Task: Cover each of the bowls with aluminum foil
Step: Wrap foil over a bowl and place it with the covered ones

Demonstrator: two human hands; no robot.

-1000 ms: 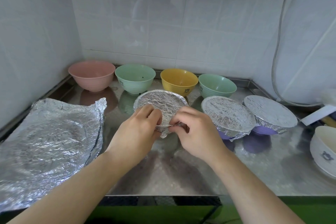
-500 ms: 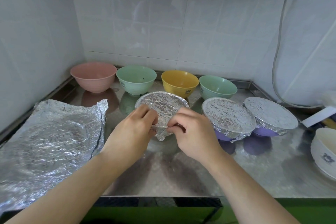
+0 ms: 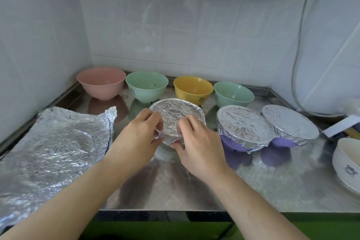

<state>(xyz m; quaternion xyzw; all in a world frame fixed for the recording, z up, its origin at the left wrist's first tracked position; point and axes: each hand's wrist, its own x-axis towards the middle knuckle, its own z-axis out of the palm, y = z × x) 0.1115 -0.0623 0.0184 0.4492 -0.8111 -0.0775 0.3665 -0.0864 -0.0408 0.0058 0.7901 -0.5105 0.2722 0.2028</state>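
A foil-covered bowl (image 3: 176, 115) stands at the middle of the steel counter. My left hand (image 3: 140, 138) and my right hand (image 3: 196, 142) both pinch the foil along its near rim, fingers curled over the edge. Two purple bowls under foil (image 3: 243, 124) (image 3: 288, 122) stand to the right. Behind them in a row are an uncovered pink bowl (image 3: 101, 82), a green bowl (image 3: 147, 85), a yellow bowl (image 3: 192, 87) and another green bowl (image 3: 233, 93). A stack of crumpled foil sheets (image 3: 52, 148) lies at the left.
A white bowl (image 3: 348, 160) sits at the right edge. A white-handled item (image 3: 341, 124) lies behind it near a hose (image 3: 298, 64). Tiled walls close in the left and back. The steel counter (image 3: 194, 187) ends just below my forearms.
Both hands have slid a little apart along the near rim, still pinching the foil. The bowl stays in place.
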